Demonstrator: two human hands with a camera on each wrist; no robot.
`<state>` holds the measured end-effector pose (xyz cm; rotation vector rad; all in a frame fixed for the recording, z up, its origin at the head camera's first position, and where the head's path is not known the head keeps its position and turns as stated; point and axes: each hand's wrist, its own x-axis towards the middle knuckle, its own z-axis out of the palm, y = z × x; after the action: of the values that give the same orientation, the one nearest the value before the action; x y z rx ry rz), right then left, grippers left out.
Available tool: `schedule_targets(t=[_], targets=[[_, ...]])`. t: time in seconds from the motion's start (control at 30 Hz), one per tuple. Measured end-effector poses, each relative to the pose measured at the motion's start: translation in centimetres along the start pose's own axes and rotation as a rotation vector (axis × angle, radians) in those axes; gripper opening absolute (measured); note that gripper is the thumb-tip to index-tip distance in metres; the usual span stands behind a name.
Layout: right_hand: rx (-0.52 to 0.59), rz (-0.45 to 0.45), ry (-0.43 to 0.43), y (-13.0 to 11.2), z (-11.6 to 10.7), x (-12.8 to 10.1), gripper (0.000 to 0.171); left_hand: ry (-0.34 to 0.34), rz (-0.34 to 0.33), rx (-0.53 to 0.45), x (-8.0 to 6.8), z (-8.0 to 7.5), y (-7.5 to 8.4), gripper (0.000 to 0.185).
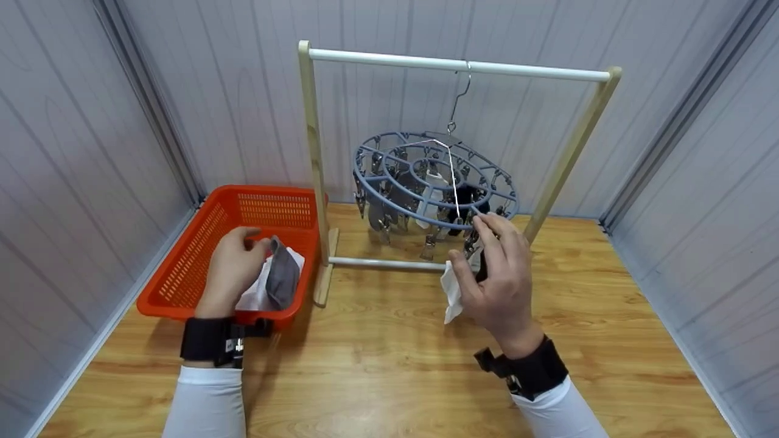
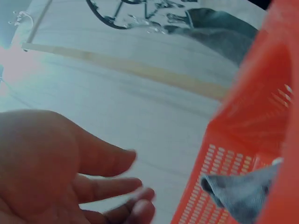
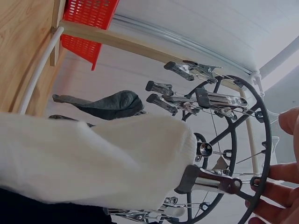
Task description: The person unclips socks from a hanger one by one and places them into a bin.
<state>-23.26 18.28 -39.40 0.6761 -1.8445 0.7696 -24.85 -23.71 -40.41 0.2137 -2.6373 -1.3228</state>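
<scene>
An orange basket sits at the left of a wooden tabletop, at about 9 o'clock from the drying rack. The left hand rests in it, fingers curled on a grey sock that lies on white fabric (the left wrist view shows the fingers only loosely bent, so how firm the grip is cannot be told).

At centre stands a wooden rack frame with 1 white top bar. A round blue clip hanger hangs from it by a metal hook, tilted, with many metal clips; a dark sock hangs near its middle.

At about 5 o'clock from the hanger, the right hand is raised to the rim, fingers and thumb close together around a white sock. The right wrist view shows 1 metal clip biting the white sock's edge.

Judging from this, the hanger could swing or tip further under the hand's pull. The clip holds only the edge, so the sock could slip free and drop to the tabletop.
</scene>
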Motion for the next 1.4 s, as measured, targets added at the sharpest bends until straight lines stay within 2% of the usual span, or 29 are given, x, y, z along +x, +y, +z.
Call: schedule_targets(t=[0.1,0.23,0.4,0.67,0.83,0.97,1.13,1.4], targets=[[0.027,-0.015,0.002,-0.1,-0.1,0.0,0.056,0.031,0.045,-0.074,-0.3,0.3,0.6,0.047],[0.059,-0.020,0.015,-0.2,-0.4,0.2,0.055,0.014,0.120,-0.136,-0.6,1.0,1.6,0.042],[0.048,0.011,0.032,0.2,-0.6,0.3,0.052,-0.081,0.174,-0.181,-1.3,2.6,3.1,0.038],[-0.082,0.118,0.000,0.8,-0.6,0.1,0.054,-0.222,0.286,-0.218,-2.7,5.8,5.0,0.039],[-0.106,0.115,-0.010,0.9,-0.3,0.0,0.054,-0.312,0.324,-0.227,-3.3,7.5,5.7,0.042],[-0.092,0.095,-0.022,0.7,-0.2,0.0,0.056,-0.355,0.352,-0.212,-3.6,8.4,6.1,0.044],[-0.051,0.087,-0.043,0.3,-0.2,-0.1,0.062,-0.375,0.369,-0.206,-4.0,9.5,6.3,0.046],[0.022,0.043,-0.052,-0.1,0.0,-0.3,0.063,-0.431,0.434,-0.313,-4.7,12.0,6.7,0.058]])
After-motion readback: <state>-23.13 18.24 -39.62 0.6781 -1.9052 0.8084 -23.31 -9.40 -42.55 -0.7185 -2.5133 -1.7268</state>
